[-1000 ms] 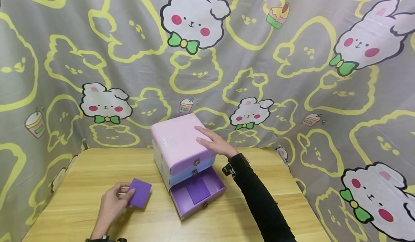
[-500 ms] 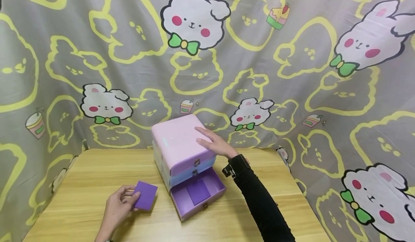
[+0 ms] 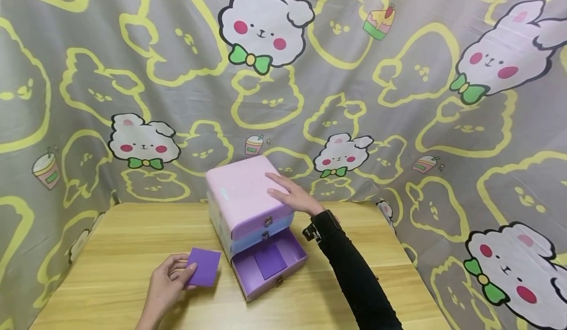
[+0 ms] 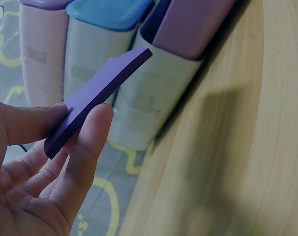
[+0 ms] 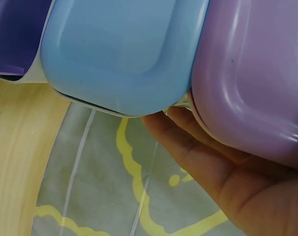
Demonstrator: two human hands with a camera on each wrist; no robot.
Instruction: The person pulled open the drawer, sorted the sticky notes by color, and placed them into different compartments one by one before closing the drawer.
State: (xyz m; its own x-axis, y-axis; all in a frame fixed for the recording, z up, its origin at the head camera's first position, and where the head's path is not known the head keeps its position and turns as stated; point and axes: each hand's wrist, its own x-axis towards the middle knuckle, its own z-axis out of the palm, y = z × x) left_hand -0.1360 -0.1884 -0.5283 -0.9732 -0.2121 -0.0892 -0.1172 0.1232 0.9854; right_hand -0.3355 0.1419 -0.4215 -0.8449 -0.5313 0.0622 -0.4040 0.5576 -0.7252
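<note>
Between the thumb and fingers of my left hand is a thick purple square pad, tilted above the table. Its dark edge shows in the left wrist view, where the pad is pinched near one end. To its right stands a pastel chest of drawers, a pink top tier over a blue one. The lowest purple drawer is pulled out, with another purple square lying flat inside. My right hand rests on the chest's top right edge, some fingers reaching down its side.
The wooden table carries the chest near its back edge. Behind and beside it hangs a grey curtain printed with rabbits. Small metal latches sit on the tier fronts.
My left hand has moved right, bringing the purple pad closer to the pulled-out drawer and turning it slightly. The right hand and the chest stay put.
</note>
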